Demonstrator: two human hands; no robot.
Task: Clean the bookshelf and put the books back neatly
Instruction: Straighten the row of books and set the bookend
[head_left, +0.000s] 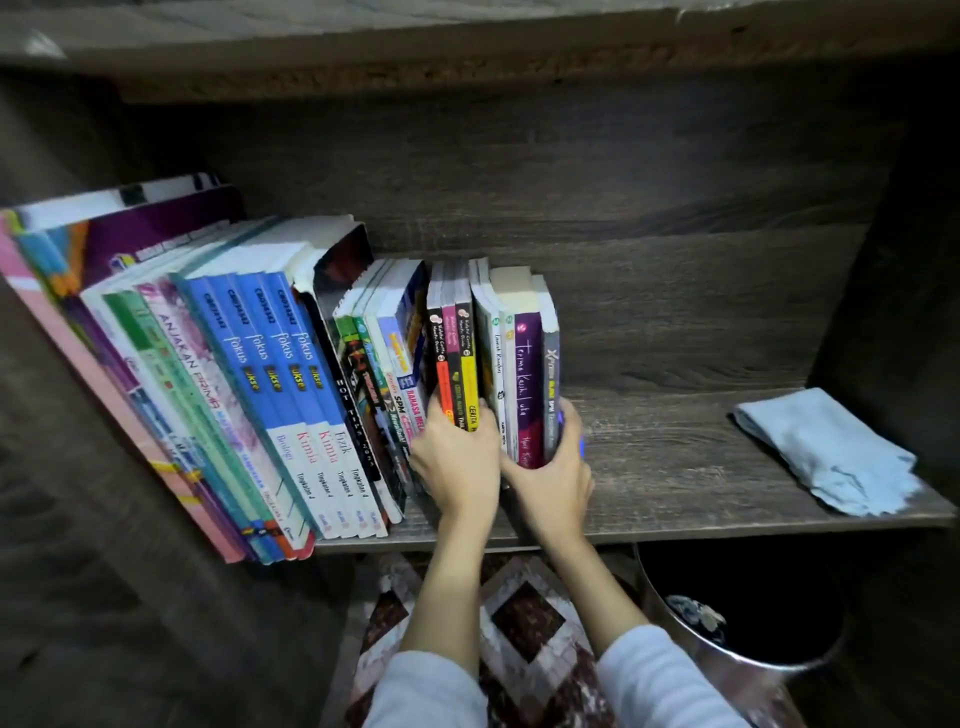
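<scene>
While the row of books (291, 364) fills the left half of the shelf (675, 457), the left hand (457, 462) grips three dark-spined books (454, 358) and the right hand (553, 475) curls round the purple-spined bundle (527, 374) at the row's end; pressing both upright together should close the gap.

Lower centre: floor mat (527, 621), diamond pattern in dk red, brown & white. Lower rt: round metal bin (732, 678), shiny outer wall, dark interior, just beside mat's rt edge. Inside bin, nr the left wall: crumpled scrap (696, 616), white w/ dark marks; kind unclear.
</scene>
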